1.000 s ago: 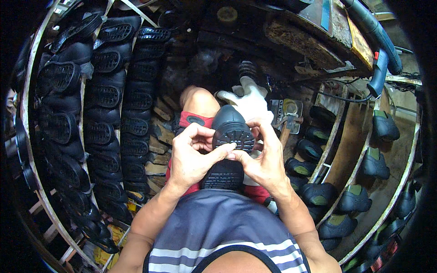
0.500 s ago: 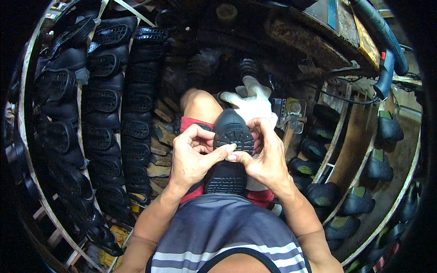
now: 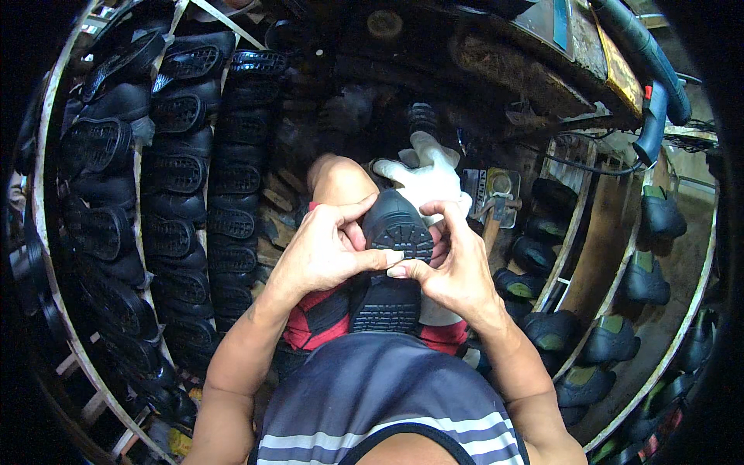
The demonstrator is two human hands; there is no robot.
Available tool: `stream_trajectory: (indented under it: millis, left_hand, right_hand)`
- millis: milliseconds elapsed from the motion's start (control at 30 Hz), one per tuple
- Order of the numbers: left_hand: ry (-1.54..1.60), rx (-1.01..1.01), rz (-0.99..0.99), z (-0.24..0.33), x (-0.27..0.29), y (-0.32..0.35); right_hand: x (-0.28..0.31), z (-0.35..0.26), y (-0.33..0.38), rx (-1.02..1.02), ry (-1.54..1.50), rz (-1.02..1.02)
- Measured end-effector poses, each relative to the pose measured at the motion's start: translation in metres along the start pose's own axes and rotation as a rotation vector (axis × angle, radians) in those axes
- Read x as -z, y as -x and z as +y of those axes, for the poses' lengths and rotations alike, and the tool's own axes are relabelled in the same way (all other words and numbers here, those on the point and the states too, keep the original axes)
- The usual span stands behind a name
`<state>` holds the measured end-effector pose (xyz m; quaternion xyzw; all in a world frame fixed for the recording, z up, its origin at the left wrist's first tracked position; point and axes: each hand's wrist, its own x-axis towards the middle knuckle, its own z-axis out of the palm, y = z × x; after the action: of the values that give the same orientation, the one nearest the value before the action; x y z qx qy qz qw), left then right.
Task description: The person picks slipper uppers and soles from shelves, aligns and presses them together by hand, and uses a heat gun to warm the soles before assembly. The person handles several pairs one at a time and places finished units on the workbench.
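A black shoe [image 3: 397, 225] lies across my lap with its treaded sole facing up and its toe pointing away from me. My left hand [image 3: 325, 244] grips the left edge of the front part, its index finger reaching up beside the toe. Its thumb presses on the tread near the middle of the sole. My right hand [image 3: 453, 260] curls round the right edge, and its thumb lies on the sole close to the left thumb. The other fingertips are partly hidden behind the shoe. The ridged heel end rests nearest my body.
Racks of black shoes [image 3: 177, 170] stand on the left, soles outward. More dark shoes [image 3: 608, 339] with greenish insides fill the right racks. A hammer [image 3: 492, 225] lies by a small tray [image 3: 508, 186]. White material [image 3: 430, 178] lies ahead. A worn bench [image 3: 581, 46] and blue hose [image 3: 659, 116] are far right.
My left hand has shifted its grip, with the index finger moving forward along the toe edge and the left elbow swinging outward. The right hand stays almost in place.
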<state>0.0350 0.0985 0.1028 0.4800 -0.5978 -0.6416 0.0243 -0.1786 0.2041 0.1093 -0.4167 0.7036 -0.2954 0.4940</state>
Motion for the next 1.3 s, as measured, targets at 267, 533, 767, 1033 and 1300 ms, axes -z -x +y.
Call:
stream_trajectory:
  millis: [267, 533, 767, 1033, 1300]
  left_hand:
    - [-0.107, 0.061, -0.13, -0.016, 0.012, -0.022]
    - [0.556, -0.352, -0.134, -0.039, -0.032, 0.032]
    - [0.928, -0.463, -0.091, -0.043, -0.022, 0.095]
    - [1.154, -0.116, -0.115, -0.082, -0.066, 0.048]
    - [1.248, 0.071, -0.233, -0.13, -0.069, -0.022]
  right_hand:
    - [0.012, 0.012, -0.018, 0.192, 0.214, -0.093]
    - [-0.014, 0.009, 0.06, 0.151, -0.37, 0.043]
    - [0.021, -0.02, 0.085, 0.886, -0.562, -0.125]
    - [-0.071, 0.061, 0.033, 0.011, -0.843, -0.296]
    - [-0.083, 0.079, -0.001, -0.106, -0.948, -0.161]
